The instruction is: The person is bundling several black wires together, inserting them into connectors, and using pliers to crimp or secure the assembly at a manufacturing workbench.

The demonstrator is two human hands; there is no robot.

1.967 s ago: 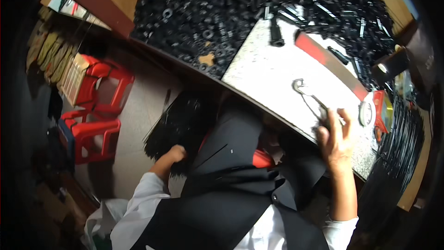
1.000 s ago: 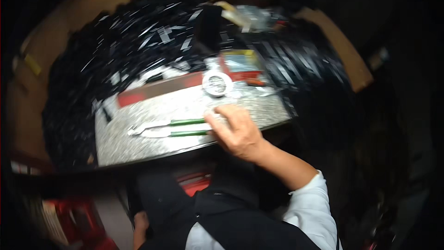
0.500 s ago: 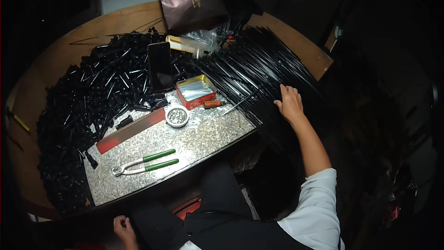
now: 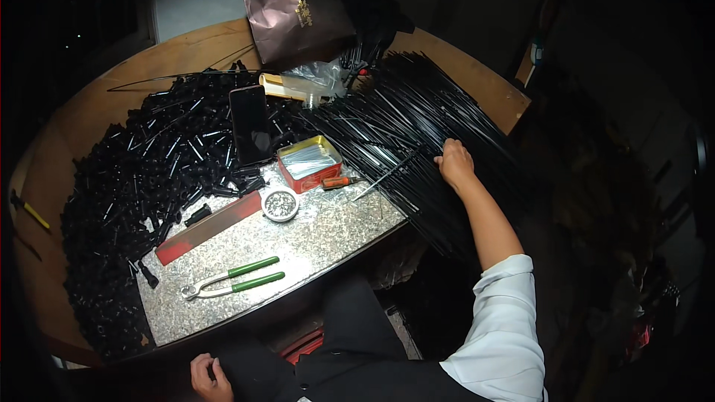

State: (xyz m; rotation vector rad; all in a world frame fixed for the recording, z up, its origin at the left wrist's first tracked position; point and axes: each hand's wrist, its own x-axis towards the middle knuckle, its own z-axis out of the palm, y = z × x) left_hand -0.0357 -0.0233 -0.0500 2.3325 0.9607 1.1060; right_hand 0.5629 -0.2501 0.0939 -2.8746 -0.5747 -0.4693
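Observation:
My right hand [image 4: 454, 162] reaches over a wide bundle of thin black rods [image 4: 402, 115] at the right of the table. Its fingers are curled closed against the rods; what is between the fingertips is hidden. Low in the view, my left hand [image 4: 211, 378] rests by my thigh, loosely curled with the thumb apart and nothing visible in it. A red tin [image 4: 311, 179] of thin silvery pieces stands left of the rods. Beside it lie an orange-handled tool [image 4: 339, 182] and a white cup [image 4: 280, 205] of small metal bits. Green-handled pincers [image 4: 237, 278] lie nearest me.
A large heap of black parts with metal pins [image 4: 141, 179] covers the table's left. A phone [image 4: 251, 125] lies on it. A reddish bar [image 4: 208, 228] borders the speckled work surface [image 4: 335, 223]. A paper bag [image 4: 298, 24] stands at the back; a yellow-handled tool [image 4: 31, 212] is far left.
My right hand has shifted slightly left over the rods, and its spread fingers have curled closed. My left hand has moved a little right and lower. The view has shifted slightly.

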